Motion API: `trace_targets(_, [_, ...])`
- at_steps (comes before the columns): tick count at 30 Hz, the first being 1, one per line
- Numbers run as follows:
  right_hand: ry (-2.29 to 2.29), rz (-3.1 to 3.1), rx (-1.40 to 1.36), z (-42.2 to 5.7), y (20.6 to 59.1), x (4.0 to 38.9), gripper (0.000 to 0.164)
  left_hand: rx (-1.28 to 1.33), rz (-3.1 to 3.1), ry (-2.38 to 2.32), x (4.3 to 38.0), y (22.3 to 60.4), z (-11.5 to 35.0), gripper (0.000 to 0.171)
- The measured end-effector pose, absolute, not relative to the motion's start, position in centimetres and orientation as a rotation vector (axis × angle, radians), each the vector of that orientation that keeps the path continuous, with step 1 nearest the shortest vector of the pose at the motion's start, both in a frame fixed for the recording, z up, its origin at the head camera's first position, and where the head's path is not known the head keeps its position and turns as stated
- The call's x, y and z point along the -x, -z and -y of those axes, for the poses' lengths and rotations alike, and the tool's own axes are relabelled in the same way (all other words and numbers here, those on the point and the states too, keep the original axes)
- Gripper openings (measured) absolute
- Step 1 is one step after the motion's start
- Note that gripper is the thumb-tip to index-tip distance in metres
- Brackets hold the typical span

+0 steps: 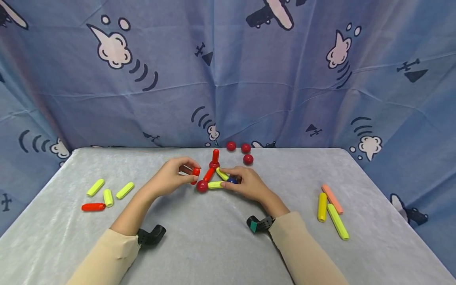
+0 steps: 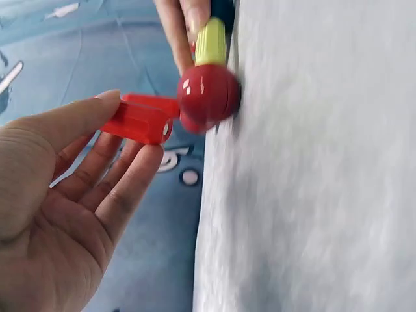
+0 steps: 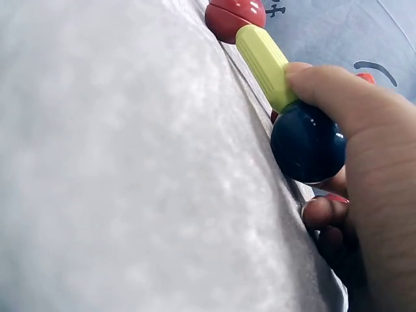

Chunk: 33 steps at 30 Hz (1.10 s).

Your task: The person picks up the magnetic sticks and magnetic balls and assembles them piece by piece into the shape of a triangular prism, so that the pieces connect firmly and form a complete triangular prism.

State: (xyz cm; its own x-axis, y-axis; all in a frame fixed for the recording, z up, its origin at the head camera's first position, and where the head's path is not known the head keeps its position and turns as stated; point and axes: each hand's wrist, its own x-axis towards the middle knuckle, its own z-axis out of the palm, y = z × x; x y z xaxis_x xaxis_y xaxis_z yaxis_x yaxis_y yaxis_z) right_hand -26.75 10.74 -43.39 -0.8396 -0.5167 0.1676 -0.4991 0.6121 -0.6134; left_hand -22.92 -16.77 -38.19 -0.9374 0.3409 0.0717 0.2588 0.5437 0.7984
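- Pinching a red rod [image 2: 138, 122] in my left fingers [image 2: 130, 188], near a red ball [image 2: 209, 94].
- My right fingers [image 3: 328, 88] grip a yellow-green rod [image 3: 265, 68] touching a blue ball [image 3: 309, 144].

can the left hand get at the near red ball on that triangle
Probably yes: the left hand pinches a red rod close beside the near red ball, and nothing visible stands between them, though it's occupied.
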Motion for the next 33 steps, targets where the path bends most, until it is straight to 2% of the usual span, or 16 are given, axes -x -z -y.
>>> trace_targets(11, [1.100, -2.732, 0.996, -11.2, 43.9, 26.7, 0.045, -0.600, -2.605, -1.512, 22.9, 39.1, 15.1, 0.027])
trace_targets(18, [1.138, -2.693, 0.951, -11.0, 43.9, 26.6, 0.049, -0.632, -2.648, -1.491, 23.1, 39.6, 15.1, 0.024])
trace_targets(25, [1.275, -2.521, 0.927, -10.7, 43.5, 26.6, 0.039, -0.553, -2.812, -1.396, 23.2, 39.8, 15.7, 0.028])
trace_targets(33, [1.292, -2.426, 0.814, -10.6, 43.0, 26.5, 0.038, -0.541, -2.860, -1.293, 23.5, 40.3, 16.5, 0.025])
